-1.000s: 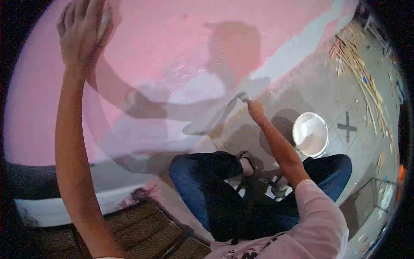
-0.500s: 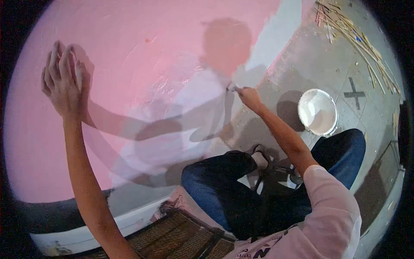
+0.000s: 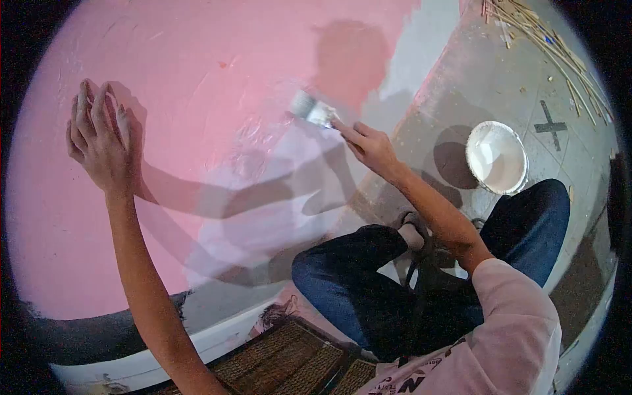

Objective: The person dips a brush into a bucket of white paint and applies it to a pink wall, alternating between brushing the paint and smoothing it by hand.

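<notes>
Against the pink wall [image 3: 217,125], my left hand [image 3: 102,135] rests at the upper left with its fingers spread, holding nothing. My right hand [image 3: 370,148] grips the handle of a paintbrush [image 3: 319,112]. Its pale, slightly blurred bristles are at the wall, where pink meets a whitish patch [image 3: 263,210]; whether they touch it is hard to tell. To the right of my right hand, a round white bucket [image 3: 498,158] stands on the floor with white paint inside.
Thin sticks [image 3: 553,49] lie on the floor [image 3: 474,72] at the upper right. A dark cross mark [image 3: 550,126] is beside the bucket. My bent legs [image 3: 342,283] are below, near a brown woven mat [image 3: 283,362].
My right hand has moved the brush up and left across the wall, and its bristles now show. My left hand stays spread on the wall. The view has shifted slightly.
</notes>
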Demonstrator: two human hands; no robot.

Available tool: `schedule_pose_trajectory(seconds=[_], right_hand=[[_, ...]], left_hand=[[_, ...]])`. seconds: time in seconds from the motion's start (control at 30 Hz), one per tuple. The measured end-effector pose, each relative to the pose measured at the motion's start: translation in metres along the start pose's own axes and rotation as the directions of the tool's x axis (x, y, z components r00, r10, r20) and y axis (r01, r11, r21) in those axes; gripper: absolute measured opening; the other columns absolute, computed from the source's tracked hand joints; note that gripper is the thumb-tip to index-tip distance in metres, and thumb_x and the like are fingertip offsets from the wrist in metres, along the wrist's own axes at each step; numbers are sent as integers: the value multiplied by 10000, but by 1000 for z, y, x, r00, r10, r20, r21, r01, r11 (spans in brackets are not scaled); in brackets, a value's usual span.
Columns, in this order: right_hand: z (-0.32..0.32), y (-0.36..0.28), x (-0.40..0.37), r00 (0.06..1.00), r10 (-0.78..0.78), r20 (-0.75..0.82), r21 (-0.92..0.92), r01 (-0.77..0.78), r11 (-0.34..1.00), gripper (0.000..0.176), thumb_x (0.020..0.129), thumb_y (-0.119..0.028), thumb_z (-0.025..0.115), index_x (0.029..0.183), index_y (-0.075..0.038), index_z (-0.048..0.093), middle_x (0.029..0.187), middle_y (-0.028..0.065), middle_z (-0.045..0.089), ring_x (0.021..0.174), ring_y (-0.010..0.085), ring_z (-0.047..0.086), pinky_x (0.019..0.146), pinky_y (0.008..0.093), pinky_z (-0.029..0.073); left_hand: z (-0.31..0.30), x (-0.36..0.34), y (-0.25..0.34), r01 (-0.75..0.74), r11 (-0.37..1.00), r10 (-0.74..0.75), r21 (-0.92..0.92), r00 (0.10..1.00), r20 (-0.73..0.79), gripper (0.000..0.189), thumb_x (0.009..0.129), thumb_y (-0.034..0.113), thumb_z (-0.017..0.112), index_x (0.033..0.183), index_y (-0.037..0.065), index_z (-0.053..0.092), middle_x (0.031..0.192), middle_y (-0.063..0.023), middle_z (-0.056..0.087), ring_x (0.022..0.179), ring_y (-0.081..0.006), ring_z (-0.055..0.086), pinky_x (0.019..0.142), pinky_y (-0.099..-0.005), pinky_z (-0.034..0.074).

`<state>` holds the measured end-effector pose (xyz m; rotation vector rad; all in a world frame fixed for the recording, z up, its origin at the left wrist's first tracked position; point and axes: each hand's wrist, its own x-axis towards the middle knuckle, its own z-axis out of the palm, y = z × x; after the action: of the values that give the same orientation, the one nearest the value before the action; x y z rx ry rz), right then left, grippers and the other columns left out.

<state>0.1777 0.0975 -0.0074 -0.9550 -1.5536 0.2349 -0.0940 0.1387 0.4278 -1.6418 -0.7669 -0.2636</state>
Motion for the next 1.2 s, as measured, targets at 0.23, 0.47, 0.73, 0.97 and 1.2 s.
schedule_pose_trajectory(seconds=[0.23, 0.47, 0.73, 0.97, 1.2], right_hand=[[5, -6, 25, 975, 27, 222, -178, 13, 984, 649, 931, -89, 631, 1530, -297, 492, 940, 109, 622, 739, 311, 658, 636, 433, 571], [2, 184, -205, 606, 658, 447, -457, -477, 751, 361, 1047, -254, 426, 1198, -115, 722, 1014, 233, 715, 986, 403, 693, 883, 538, 504], [27, 41, -2, 898, 280, 339, -340, -161, 927, 403, 978, -124, 615, 1375, -193, 616, 844, 168, 651, 715, 382, 663, 661, 510, 539], [-21, -17, 10, 974, 41, 224, -171, -2, 985, 587, 956, -107, 636, 1503, -274, 504, 853, 132, 619, 688, 351, 658, 595, 461, 562], [45, 130, -75, 857, 276, 436, -401, -90, 912, 570, 946, -64, 584, 1490, -211, 505, 843, 158, 642, 693, 382, 655, 635, 486, 549]], left_hand=[[-3, 1, -2, 6, 999, -7, 48, 1000, 16, 454, 1018, 422, 551, 1454, 298, 549, 1607, 27, 434, 1465, -157, 384, 1233, -400, 213], [-4, 1, -1, -22, 989, 16, 146, 999, 45, 450, 1007, 431, 556, 1434, 288, 560, 1586, 16, 453, 1457, -184, 398, 1232, -419, 226], [-4, -3, -4, -10, 998, 9, 62, 1000, 23, 424, 1007, 406, 553, 1415, 294, 563, 1582, 20, 454, 1458, -188, 399, 1243, -430, 215], [-6, -3, 1, -15, 999, 15, 47, 1000, 8, 415, 1015, 407, 551, 1414, 294, 564, 1576, 34, 461, 1459, -168, 397, 1237, -414, 224], [-6, -1, -1, -1, 993, -2, 119, 1000, 24, 425, 1002, 385, 575, 1416, 285, 565, 1566, 35, 473, 1452, -159, 406, 1235, -406, 230]])
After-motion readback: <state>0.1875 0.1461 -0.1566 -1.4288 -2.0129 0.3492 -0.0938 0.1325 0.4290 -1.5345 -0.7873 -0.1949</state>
